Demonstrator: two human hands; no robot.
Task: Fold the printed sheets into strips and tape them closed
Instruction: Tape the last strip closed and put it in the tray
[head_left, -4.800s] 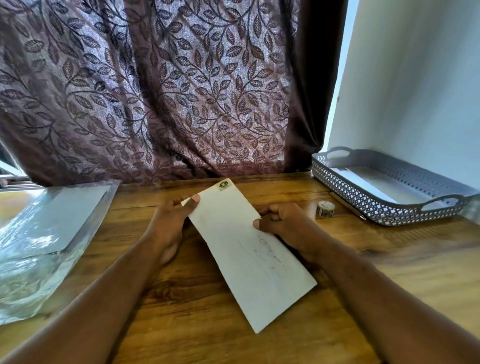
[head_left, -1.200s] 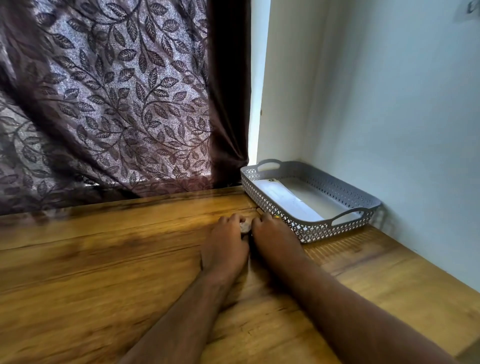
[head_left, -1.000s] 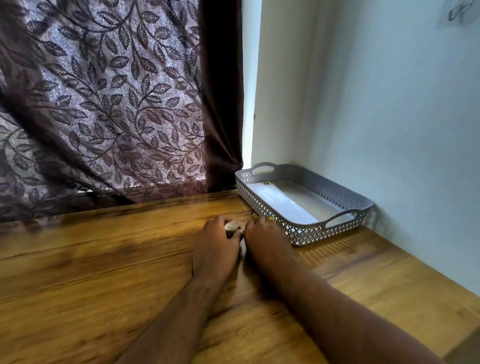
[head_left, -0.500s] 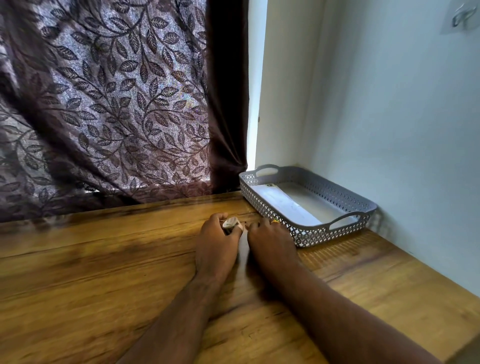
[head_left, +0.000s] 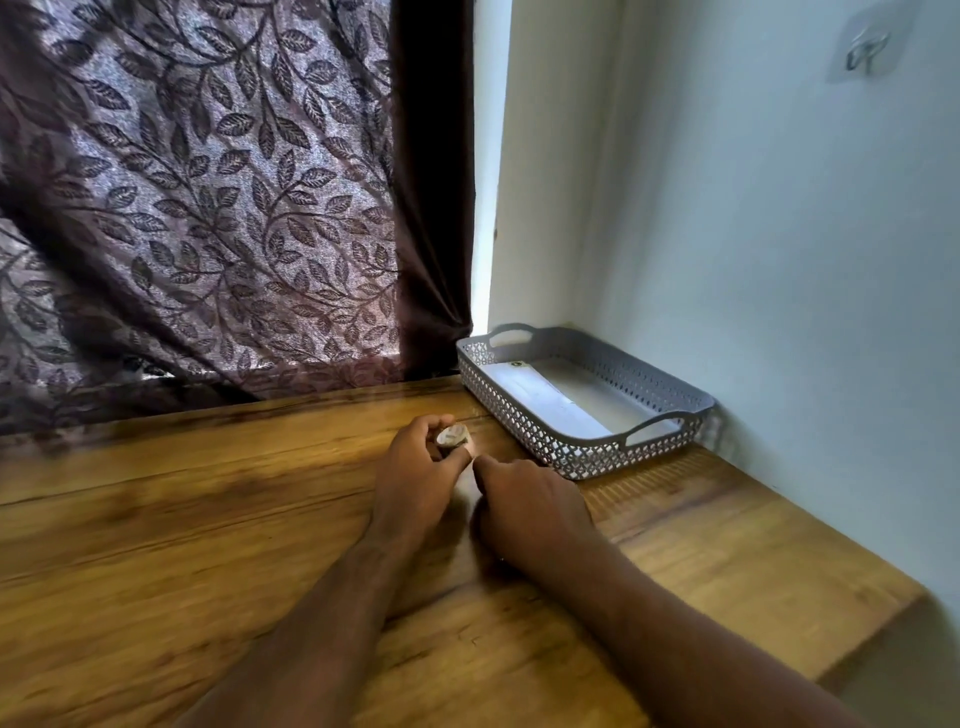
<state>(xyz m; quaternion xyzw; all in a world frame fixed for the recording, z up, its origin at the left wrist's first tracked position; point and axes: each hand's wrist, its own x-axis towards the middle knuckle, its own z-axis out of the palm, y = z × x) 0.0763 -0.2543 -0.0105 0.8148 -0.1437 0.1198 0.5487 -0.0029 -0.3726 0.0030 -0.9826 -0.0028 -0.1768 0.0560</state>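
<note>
Left hand (head_left: 415, 467) grips the tape roll (head_left: 453, 436) at frame centre, right hand (head_left: 524, 501) curled just beside it, contents indeterminate, folded strip (head_left: 540, 396) in the basket (head_left: 519, 422) right of centre; advise steadying the roll, drawing tape straight.

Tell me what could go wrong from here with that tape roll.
The tape roll is small and pinched only at the fingertips of the left hand; it may slip and roll across the table. The right hand is curled close beside it, fingertips hidden; a pulled tape end could stick to skin or itself. The only folded strip in view lies in the tray, away from the tape.
</note>
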